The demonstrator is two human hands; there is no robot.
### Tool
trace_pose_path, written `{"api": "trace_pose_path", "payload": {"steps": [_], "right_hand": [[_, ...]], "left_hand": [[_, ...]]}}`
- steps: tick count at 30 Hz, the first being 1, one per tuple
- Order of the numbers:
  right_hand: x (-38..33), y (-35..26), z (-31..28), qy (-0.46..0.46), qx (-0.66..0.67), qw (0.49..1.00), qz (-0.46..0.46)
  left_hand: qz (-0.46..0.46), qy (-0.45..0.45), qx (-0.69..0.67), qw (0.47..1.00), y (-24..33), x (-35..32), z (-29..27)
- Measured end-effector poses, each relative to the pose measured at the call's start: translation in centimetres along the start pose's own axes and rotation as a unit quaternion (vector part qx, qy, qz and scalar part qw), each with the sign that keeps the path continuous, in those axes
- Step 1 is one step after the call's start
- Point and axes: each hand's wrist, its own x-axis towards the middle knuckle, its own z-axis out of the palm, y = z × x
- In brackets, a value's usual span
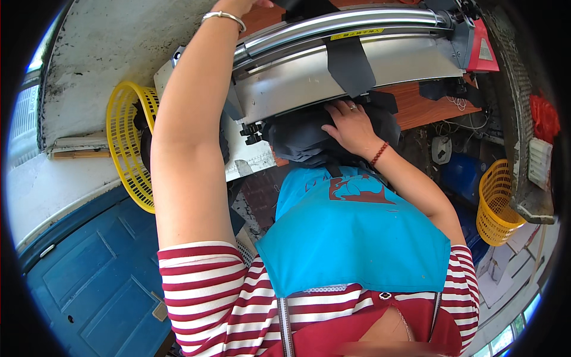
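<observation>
Whitewashed concrete wall and a blue panelled door [89,273] fill the left of the view, with a reddish wooden tabletop [428,104] carrying a long silver metal machine with a rounded chrome rail [333,56] across the top. A bundle of dark grey fabric [309,140] is gathered at the near edge of the machine, just below its steel front plate, and a dark strip of the same cloth [351,65] is draped over the plate. The right hand [351,128] is laid flat on the bundle with fingers spread apart, pressing rather than clamping. The left hand [238,7] is raised to the top of the machine, wearing a silver bangle; it is cut off by the upper edge, so whether it is closed on anything cannot be told.

The step in hand is judged to be the feeding or positioning of the fabric under the machine. The next move would seem to call for the cloth being kept smooth and guided evenly while fingers are kept away from the working parts.

A yellow plastic mesh basket [128,143] is seen at the left and another yellow basket [496,205] at the right. The machine's working point is hidden behind the bundle, and the floor beneath is masked by a blue bib [357,238] and striped red-and-white shirt [208,285]
</observation>
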Motion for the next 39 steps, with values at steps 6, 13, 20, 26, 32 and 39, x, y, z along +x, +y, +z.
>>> {"api": "trace_pose_path", "payload": {"steps": [6, 13, 20, 26, 32, 39], "right_hand": [[0.7, 0.6, 1.3, -0.03, -0.042, 0.999, 0.005], [1.4, -1.4, -5.5, 0.028, 0.135, 0.986, -0.09], [6.1, 0.5, -10.2, 0.018, 0.333, 0.914, 0.229], [10.8, 2.1, -8.7, 0.026, 0.224, 0.958, 0.18], [7.2, 1.9, -12.1, 0.055, 0.014, 0.985, 0.163], [1.6, -1.0, -7.2, 0.078, 0.099, 0.992, -0.026]], "left_hand": [[-0.018, 0.098, -0.069, 0.993, 5.1, -1.4, -7.3], [0.093, 0.153, -0.208, 0.962, 7.4, -3.2, -13.7], [0.113, 0.081, -0.002, 0.99, 6.4, -5.1, -5.9], [0.058, -0.138, 0.257, 0.955, -3.9, -2.1, 4.9], [0.029, -0.183, 0.185, 0.965, -4.5, -0.3, 5.1], [0.001, -0.119, 0.18, 0.976, -7.6, 2.5, 5.0]]}}
